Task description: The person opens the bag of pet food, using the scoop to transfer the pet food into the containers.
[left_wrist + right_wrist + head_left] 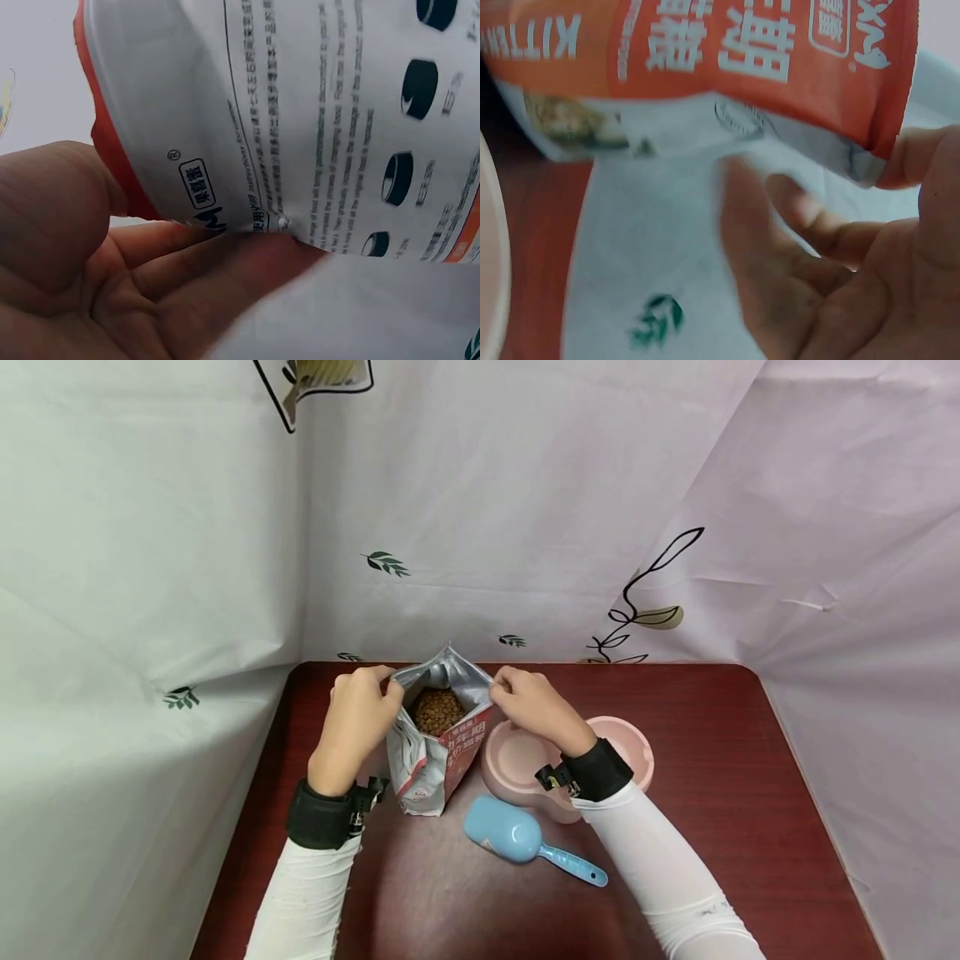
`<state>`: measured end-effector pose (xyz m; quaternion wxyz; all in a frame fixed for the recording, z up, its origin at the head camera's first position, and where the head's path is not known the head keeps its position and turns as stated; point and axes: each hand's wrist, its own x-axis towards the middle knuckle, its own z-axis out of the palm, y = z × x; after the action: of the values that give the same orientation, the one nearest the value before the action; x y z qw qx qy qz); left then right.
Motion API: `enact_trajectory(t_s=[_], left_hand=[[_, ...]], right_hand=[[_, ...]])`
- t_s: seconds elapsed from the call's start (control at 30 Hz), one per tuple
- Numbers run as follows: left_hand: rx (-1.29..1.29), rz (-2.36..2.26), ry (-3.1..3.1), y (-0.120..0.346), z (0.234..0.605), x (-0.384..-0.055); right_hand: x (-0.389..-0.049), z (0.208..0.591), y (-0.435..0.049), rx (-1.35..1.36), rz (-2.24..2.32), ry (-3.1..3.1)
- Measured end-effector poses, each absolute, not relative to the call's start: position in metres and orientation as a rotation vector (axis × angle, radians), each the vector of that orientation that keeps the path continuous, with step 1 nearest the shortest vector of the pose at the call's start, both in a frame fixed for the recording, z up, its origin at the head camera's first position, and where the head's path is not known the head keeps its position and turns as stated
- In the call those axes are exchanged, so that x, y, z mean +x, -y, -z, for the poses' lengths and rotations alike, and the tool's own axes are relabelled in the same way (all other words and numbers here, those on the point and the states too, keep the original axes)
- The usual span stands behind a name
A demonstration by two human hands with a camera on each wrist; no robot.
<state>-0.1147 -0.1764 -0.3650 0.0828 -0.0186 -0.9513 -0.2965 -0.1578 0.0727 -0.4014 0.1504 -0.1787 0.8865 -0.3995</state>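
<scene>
An opened bag of kitten food (423, 777), silver and white with a red front, stands upright on the table with its mouth spread wide. Brown kibble (437, 712) shows inside, below the silver lining. My left hand (358, 714) pinches the left edge of the bag's mouth; in the left wrist view its fingers (187, 292) lie behind the printed white side. On the opposite edge, my right hand (536, 703) pinches the top corner between thumb and forefinger, its other fingers (757, 255) apart from the bag.
A light blue scoop (513, 835) lies in front of the bag, handle toward the right. Beside the bag sits a pink double bowl (517, 764), partly covered by the right wrist. White patterned cloth (487, 527) hangs behind the dark red table (712, 760).
</scene>
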Motion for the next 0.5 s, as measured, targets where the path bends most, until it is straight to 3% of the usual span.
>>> enact_trajectory(t_s=[0.5], left_hand=[[-0.079,1.166,2.959,0.170,0.378,-0.114]], right_hand=[[-0.153,0.416,-0.058,-0.242,1.553,-1.820]])
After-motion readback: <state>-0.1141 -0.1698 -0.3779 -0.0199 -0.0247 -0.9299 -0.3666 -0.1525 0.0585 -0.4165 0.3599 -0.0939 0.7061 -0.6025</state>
